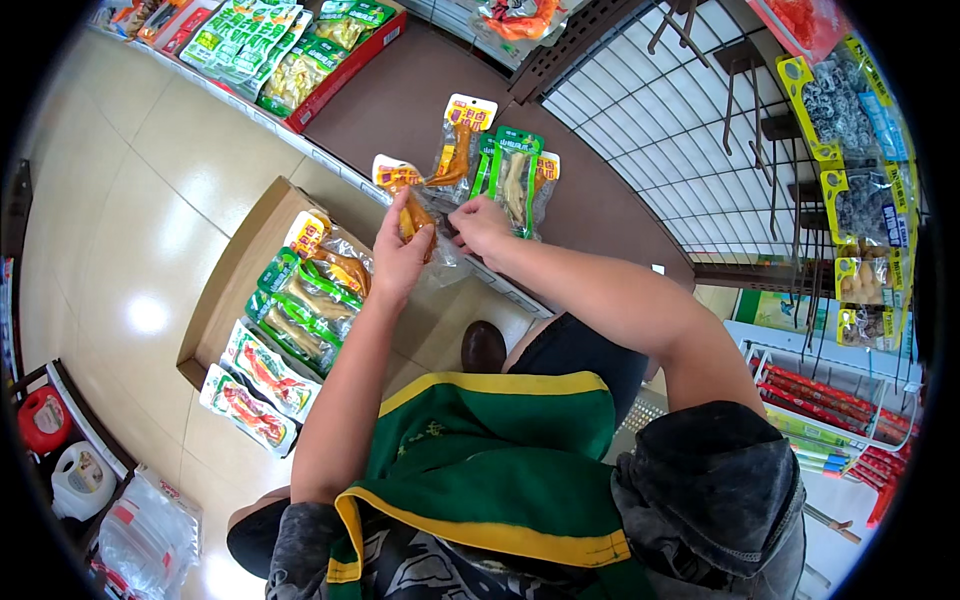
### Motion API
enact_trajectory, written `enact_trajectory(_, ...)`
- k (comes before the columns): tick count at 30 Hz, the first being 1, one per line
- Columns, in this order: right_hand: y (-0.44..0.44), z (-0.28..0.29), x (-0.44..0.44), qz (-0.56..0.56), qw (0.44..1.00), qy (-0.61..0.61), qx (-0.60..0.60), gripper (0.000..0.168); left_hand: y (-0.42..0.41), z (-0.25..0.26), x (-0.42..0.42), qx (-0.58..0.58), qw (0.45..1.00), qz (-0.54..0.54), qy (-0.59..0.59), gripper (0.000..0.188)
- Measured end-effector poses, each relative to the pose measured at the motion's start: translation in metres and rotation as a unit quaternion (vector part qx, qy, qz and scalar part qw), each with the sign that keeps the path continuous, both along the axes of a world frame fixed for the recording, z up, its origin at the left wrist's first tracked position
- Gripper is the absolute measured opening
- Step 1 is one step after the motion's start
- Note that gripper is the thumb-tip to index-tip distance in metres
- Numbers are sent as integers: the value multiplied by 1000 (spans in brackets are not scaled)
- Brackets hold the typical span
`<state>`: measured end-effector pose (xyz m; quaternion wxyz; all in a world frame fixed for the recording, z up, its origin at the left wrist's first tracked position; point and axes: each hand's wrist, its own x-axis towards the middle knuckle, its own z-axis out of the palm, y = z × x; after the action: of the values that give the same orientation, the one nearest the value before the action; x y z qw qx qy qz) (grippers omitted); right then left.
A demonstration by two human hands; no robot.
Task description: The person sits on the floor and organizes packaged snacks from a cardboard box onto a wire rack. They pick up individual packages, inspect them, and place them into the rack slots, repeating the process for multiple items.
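My left hand [401,259] grips a clear vacuum pack of a brown chicken foot [414,217] with a white-and-yellow header, held over the front edge of a brown metal shelf [382,94]. Close to the pack's right side is my right hand [484,229], its fingers curled; whether they pinch the plastic is hidden. On the shelf just beyond lie another brown chicken-foot pack [454,154] and green-trimmed packs of a pale chicken foot [516,184], overlapping one more yellow-headed pack [550,174].
Left of my forearm, an open cardboard box [217,307] holds yellow, green and white-and-red snack packs. A red display carton [330,86] of green bags occupies the shelf's far end. Wire grid [622,112] with metal hooks [739,112] and hanging snack bags [844,109] rises at right.
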<state>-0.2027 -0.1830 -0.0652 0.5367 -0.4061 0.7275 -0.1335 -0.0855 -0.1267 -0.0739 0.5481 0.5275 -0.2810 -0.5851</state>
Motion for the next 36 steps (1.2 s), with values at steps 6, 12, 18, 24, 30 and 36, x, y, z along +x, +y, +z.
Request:
enact_trajectory(6,-9,-20,2,-124,987,-105,-22,13,-10,-10,-5,4,998,-44,-51,52)
enact_trajectory(12,-26,-29,-2,-136,972,-184,-50,6,-3,-10,-4,21,1000,-2,8,41)
enact_trajectory(18,-26,48,15,-161,925,-344,-3,25,15,-10,11,32,990,112,83,24)
enact_trajectory(24,53,110,25,-75,843,-517,130,38,27,-9,26,83,952,36,291,53)
enact_trajectory(30,94,79,8,-26,796,-520,307,18,39,33,33,41,931,-40,360,73)
enact_trajectory(36,86,73,32,198,932,-217,211,13,56,48,51,64,935,152,313,27)
